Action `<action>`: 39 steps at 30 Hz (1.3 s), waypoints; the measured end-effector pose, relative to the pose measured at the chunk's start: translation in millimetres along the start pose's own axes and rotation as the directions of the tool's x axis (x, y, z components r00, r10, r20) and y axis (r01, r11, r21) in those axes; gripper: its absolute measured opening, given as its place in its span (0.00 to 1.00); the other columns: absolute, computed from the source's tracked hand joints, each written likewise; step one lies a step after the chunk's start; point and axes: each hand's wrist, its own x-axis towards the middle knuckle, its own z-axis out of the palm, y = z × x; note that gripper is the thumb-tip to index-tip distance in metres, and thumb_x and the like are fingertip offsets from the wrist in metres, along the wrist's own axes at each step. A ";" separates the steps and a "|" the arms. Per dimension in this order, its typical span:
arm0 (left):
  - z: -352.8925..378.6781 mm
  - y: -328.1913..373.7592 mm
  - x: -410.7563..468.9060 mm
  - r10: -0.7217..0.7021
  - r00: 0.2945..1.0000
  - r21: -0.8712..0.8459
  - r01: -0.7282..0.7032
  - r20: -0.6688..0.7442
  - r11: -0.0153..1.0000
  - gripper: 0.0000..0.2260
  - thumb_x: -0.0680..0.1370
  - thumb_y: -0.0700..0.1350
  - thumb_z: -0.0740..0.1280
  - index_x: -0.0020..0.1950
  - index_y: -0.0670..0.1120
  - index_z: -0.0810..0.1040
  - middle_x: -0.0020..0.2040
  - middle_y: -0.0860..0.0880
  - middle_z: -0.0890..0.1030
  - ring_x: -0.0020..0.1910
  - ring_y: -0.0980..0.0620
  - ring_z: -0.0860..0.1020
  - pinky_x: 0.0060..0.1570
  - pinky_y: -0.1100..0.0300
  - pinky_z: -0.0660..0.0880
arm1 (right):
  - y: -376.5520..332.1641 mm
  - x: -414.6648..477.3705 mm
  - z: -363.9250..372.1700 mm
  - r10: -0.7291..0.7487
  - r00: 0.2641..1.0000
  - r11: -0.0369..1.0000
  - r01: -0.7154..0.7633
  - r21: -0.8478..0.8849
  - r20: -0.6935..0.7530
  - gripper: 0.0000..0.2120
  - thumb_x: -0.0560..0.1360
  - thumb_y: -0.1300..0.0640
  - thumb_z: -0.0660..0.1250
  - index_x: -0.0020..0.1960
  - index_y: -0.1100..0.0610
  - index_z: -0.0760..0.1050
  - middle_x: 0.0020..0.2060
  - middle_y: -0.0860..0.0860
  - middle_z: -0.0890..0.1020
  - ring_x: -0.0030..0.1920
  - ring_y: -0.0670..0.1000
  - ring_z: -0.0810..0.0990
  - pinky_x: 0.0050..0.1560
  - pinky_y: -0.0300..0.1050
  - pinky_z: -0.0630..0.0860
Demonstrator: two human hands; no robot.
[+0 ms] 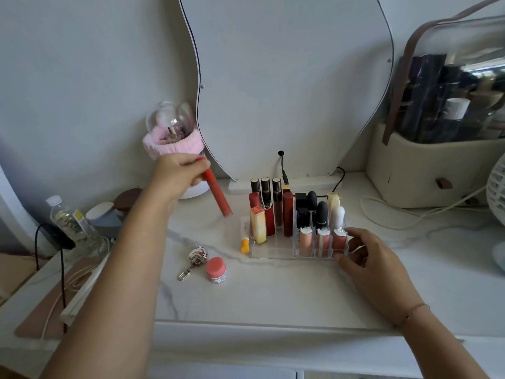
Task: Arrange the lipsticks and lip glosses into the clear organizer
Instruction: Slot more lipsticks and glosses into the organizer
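A clear organizer (pixel 273 253) stands on the marble top, filled with upright lipsticks and lip glosses: red and dark tubes (pixel 273 206) at the left, black lipsticks (pixel 311 209) in the middle, three pink glosses (pixel 322 239) in front. My left hand (pixel 177 173) holds a red lip gloss tube (pixel 217 196) tilted in the air, up and left of the organizer. My right hand (pixel 366 255) touches the organizer's front right corner, thumb and fingers around its edge. A small white tube with an orange cap (pixel 245 236) leans against the organizer's left side.
A pink-lidded jar (pixel 216 270) and a silver keychain (pixel 195 258) lie left of the organizer. A mirror (pixel 287 77) stands behind. A pink-banded clear holder (pixel 172 132), a water bottle (pixel 71 220), a beige storage case (pixel 437 160), a fan (pixel 497 192) and cables surround the area.
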 end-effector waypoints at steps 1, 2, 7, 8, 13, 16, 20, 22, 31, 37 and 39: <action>-2.9 12.7 -5.7 0.057 0.998 -0.045 -0.058 -0.011 0.997 0.05 0.74 0.38 0.68 0.48 0.40 0.81 0.36 0.48 0.79 0.35 0.50 0.76 0.34 0.68 0.74 | 0.0 0.1 0.1 -0.001 1.000 1.000 0.001 -0.004 0.001 0.20 0.70 0.56 0.70 0.61 0.50 0.72 0.42 0.48 0.77 0.39 0.45 0.75 0.37 0.34 0.68; -2.6 24.7 -11.8 0.113 0.994 -0.089 -0.113 -0.011 0.990 0.04 0.74 0.38 0.69 0.46 0.42 0.82 0.37 0.49 0.80 0.36 0.50 0.77 0.38 0.65 0.75 | -0.2 0.4 0.1 -0.001 1.000 1.000 0.001 -0.007 0.001 0.20 0.70 0.56 0.70 0.61 0.51 0.72 0.42 0.48 0.77 0.39 0.45 0.75 0.37 0.35 0.68; 35.7 57.0 -41.8 0.316 0.943 -0.074 -0.309 0.108 0.948 0.08 0.71 0.37 0.72 0.49 0.46 0.81 0.40 0.50 0.82 0.36 0.60 0.79 0.41 0.68 0.75 | -0.9 0.4 -0.1 -0.006 1.000 1.000 0.006 -0.010 -0.001 0.20 0.70 0.56 0.70 0.61 0.51 0.73 0.41 0.47 0.78 0.38 0.46 0.75 0.36 0.36 0.69; 44.7 55.5 -46.1 0.316 0.937 -0.047 -0.313 0.151 0.949 0.09 0.71 0.37 0.72 0.49 0.46 0.81 0.41 0.50 0.82 0.39 0.58 0.79 0.44 0.64 0.77 | -0.8 0.5 -0.1 -0.007 1.000 1.000 0.007 -0.010 -0.002 0.20 0.71 0.56 0.70 0.62 0.51 0.73 0.41 0.48 0.78 0.38 0.46 0.75 0.36 0.36 0.69; 71.5 30.2 -54.9 0.354 0.912 0.157 -0.388 0.209 0.908 0.10 0.69 0.40 0.74 0.48 0.49 0.82 0.39 0.54 0.81 0.34 0.65 0.75 0.38 0.75 0.70 | -0.1 0.6 0.7 -0.006 1.000 1.000 0.006 -0.012 0.002 0.21 0.71 0.54 0.70 0.63 0.52 0.72 0.42 0.48 0.78 0.39 0.46 0.75 0.37 0.36 0.68; 79.3 18.7 -55.9 0.361 0.913 0.231 -0.399 0.189 0.888 0.09 0.69 0.41 0.74 0.46 0.51 0.81 0.38 0.57 0.80 0.34 0.66 0.74 0.37 0.76 0.70 | 0.2 0.8 0.6 -0.011 1.000 1.000 0.011 -0.016 0.003 0.21 0.71 0.54 0.70 0.63 0.52 0.72 0.42 0.49 0.78 0.39 0.46 0.75 0.37 0.35 0.68; 87.0 5.4 -58.2 0.370 0.907 0.309 -0.416 0.199 0.855 0.10 0.68 0.43 0.74 0.45 0.54 0.80 0.38 0.60 0.78 0.37 0.66 0.74 0.38 0.78 0.68 | -0.9 0.8 -0.1 -0.015 1.000 1.000 0.016 -0.022 0.006 0.21 0.71 0.54 0.69 0.64 0.52 0.71 0.43 0.48 0.78 0.38 0.45 0.75 0.35 0.32 0.67; 89.6 -0.2 -58.4 0.388 0.900 0.340 -0.435 0.199 0.834 0.09 0.67 0.43 0.75 0.45 0.53 0.81 0.37 0.61 0.77 0.40 0.63 0.73 0.41 0.73 0.68 | -1.0 0.6 -0.4 -0.013 1.000 1.000 0.013 -0.021 0.005 0.21 0.71 0.54 0.69 0.64 0.52 0.71 0.43 0.48 0.78 0.39 0.45 0.75 0.37 0.34 0.68; 93.3 -8.3 -56.7 0.420 0.890 0.376 -0.455 0.176 0.807 0.11 0.68 0.44 0.75 0.48 0.52 0.81 0.38 0.57 0.77 0.44 0.54 0.71 0.48 0.57 0.72 | -0.8 0.8 -0.9 -0.014 1.000 1.000 0.014 -0.011 0.006 0.21 0.71 0.55 0.69 0.63 0.52 0.72 0.43 0.49 0.78 0.39 0.46 0.75 0.37 0.34 0.68; 93.6 -8.4 -56.0 0.433 0.886 0.376 -0.462 0.164 0.803 0.11 0.68 0.44 0.75 0.49 0.52 0.80 0.40 0.54 0.78 0.45 0.53 0.72 0.49 0.52 0.73 | -0.5 0.4 -1.0 -0.010 1.000 1.000 0.010 -0.004 0.008 0.21 0.71 0.55 0.69 0.63 0.52 0.72 0.43 0.49 0.78 0.39 0.47 0.75 0.40 0.38 0.70; 92.9 -8.4 -55.8 0.440 0.884 0.373 -0.467 0.162 0.802 0.11 0.68 0.45 0.75 0.49 0.52 0.80 0.39 0.55 0.78 0.45 0.53 0.72 0.49 0.53 0.73 | -1.5 0.8 -0.5 -0.012 1.000 1.000 0.012 -0.005 0.011 0.21 0.71 0.55 0.69 0.63 0.52 0.72 0.43 0.49 0.78 0.39 0.47 0.75 0.40 0.40 0.71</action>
